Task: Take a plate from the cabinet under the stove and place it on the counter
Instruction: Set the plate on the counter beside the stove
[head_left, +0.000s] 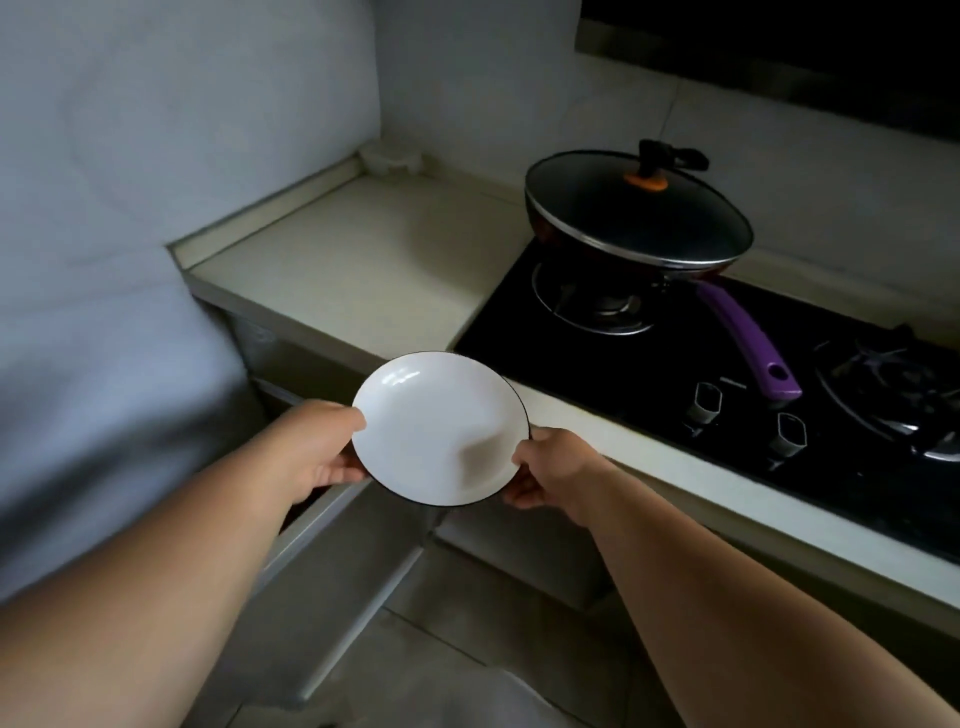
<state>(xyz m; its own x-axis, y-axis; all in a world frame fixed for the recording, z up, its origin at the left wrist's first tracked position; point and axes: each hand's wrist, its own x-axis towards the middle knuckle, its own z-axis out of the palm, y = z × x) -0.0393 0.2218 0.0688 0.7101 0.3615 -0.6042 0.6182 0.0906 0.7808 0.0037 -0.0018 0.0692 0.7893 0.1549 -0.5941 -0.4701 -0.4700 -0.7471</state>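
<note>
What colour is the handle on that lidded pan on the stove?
Purple. The pan handle shows clearly in the head view, sticking out over the black stovetop.

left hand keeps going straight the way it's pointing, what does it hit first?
Probably the front edge of the counter. The left hand points up-right, gripping the plate with the right hand. Depth unclear; if high enough, it clears onto the bare top.

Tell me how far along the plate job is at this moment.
Done: the white plate is out of the cabinet, held in the air in front of the counter's edge. In hand: the left hand and right hand grip opposite sides of its rim. Left: set it on the bare counter beside the stove; it does not rest there yet.
</note>
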